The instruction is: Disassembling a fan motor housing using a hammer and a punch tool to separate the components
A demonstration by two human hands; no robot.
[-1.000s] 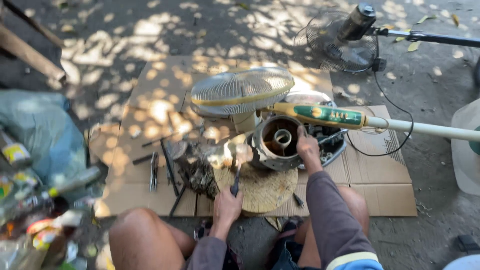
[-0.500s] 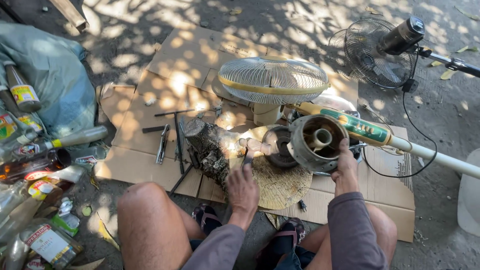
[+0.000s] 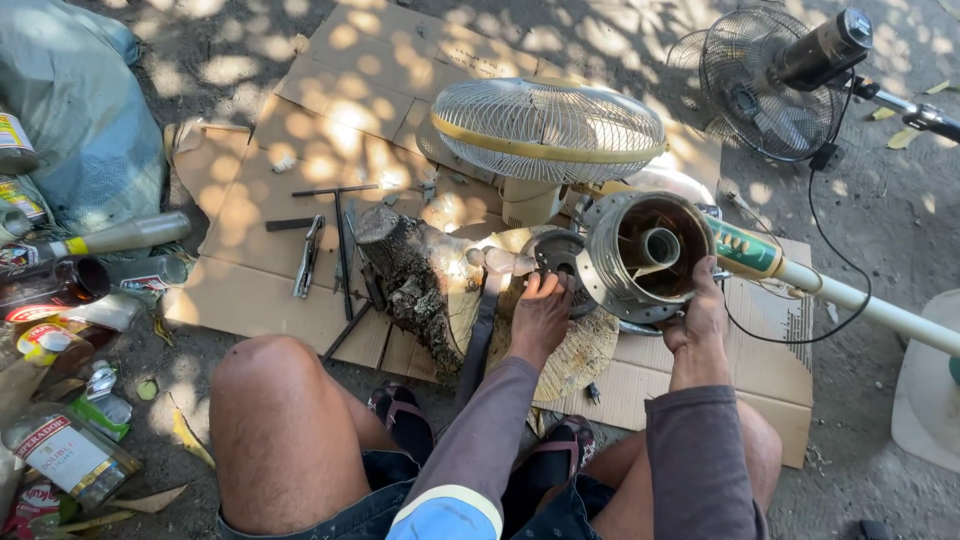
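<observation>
Metal fills both hands. The right hand [image 3: 700, 320] is clamped on the lower rim of a round, open motor housing [image 3: 645, 255], tipped so its hollow mouth and central hub face the wearer; it sits above the woven mat [image 3: 580, 350], just right of the log [image 3: 415, 275]. The left hand [image 3: 540, 315] presses its fingers on a dark round plate [image 3: 560, 262] against the housing's left side, though whether it grips or merely steadies that plate I cannot tell.

By its look the housing is cast metal: stiff, probably heavy for its size, and unlikely to dent, but smooth enough to slip if greasy. The rim seems the soundest hold, with a second hand under the body. A green-and-cream pole [image 3: 800, 280] juts from its right and would likely lever the weight sideways, so I would keep it supported.

Behind stands a cream fan head with a wire guard [image 3: 545, 130]; further right, a dark fan [image 3: 770, 80] with a trailing cable. Pliers [image 3: 307, 258] and thin rods lie on the cardboard [image 3: 330, 90] to the left. Bottles and jars crowd the far left edge.
</observation>
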